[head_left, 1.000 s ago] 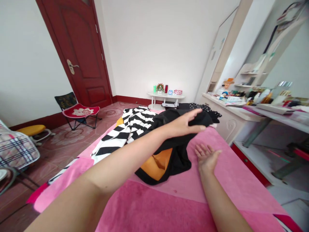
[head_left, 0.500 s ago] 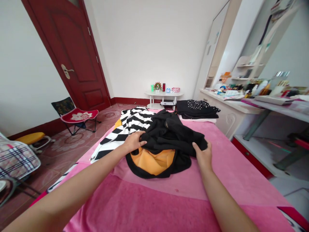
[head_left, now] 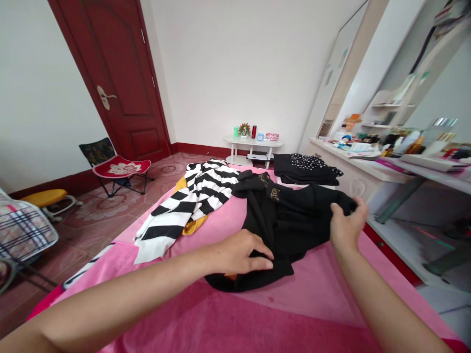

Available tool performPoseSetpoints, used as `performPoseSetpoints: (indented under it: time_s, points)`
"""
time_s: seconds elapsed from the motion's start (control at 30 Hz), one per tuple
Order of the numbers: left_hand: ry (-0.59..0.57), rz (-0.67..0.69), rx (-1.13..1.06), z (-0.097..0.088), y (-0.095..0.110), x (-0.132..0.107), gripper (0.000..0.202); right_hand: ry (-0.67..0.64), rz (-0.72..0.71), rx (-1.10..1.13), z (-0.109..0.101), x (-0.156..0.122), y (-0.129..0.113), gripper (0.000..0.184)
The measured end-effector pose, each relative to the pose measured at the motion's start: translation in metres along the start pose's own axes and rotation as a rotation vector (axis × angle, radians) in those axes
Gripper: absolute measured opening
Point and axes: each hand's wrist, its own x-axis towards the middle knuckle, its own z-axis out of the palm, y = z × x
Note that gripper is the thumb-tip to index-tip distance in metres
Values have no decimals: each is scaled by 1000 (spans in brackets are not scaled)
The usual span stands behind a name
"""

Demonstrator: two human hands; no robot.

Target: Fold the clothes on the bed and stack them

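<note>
A black garment (head_left: pixel 287 220) with an ornate gold-patterned trim lies spread on the pink bed cover (head_left: pixel 176 318). My right hand (head_left: pixel 349 220) pinches its far right end and holds that end slightly up. Lower down, my left hand (head_left: pixel 245 252) is closed on the near part of the black cloth, thumb toward the right. A small bit of orange lining shows beneath the left fingers; the rest is covered. Left of the garment lies a crumpled black-and-white striped top (head_left: pixel 206 191), with mustard-yellow cloth (head_left: pixel 194 225) showing beneath it.
A folded stack of dark clothes (head_left: pixel 307 169) sits at the bed's far right corner. Behind the bed stands a small white table (head_left: pixel 253 142) bearing small items. A cluttered dresser (head_left: pixel 390 166) is on the right; a folding chair (head_left: pixel 121 166) and yellow stool (head_left: pixel 46 197) are on the left.
The black garment has been pulled right and spread out, away from the striped top. Both hands moved right, the left one also nearer. Most of the orange lining is now covered.
</note>
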Motion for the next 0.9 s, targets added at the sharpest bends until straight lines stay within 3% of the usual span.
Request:
performPoseSetpoints:
  time_s: [0.1,0.17,0.23,0.33,0.5,0.7,0.9]
  points:
    - [246,-112,153,-23,-29,23,30,-307,-269,-136,21,-35,-11,43]
    - [404,-260,407,-45,-59,38,29,-524,-372,-255,33,-59,-12,35]
    - [380,-442,693,-64,-93,49,31,-629,-438,-377,40,-77,-8,30]
    - [215,-620,892,-78,-143,57,36,-645,-489,-467,41,-86,-3,31]
    - [78,-530,925,-77,-205,73,51,-636,-508,-491,39,-82,-2,32]
    - [-22,-420,1051,-97,-250,110,51,-651,-468,-482,43,-81,1,30]
    - [41,-583,1101,-127,-280,113,47,-665,-435,-483,45,-80,3,28]
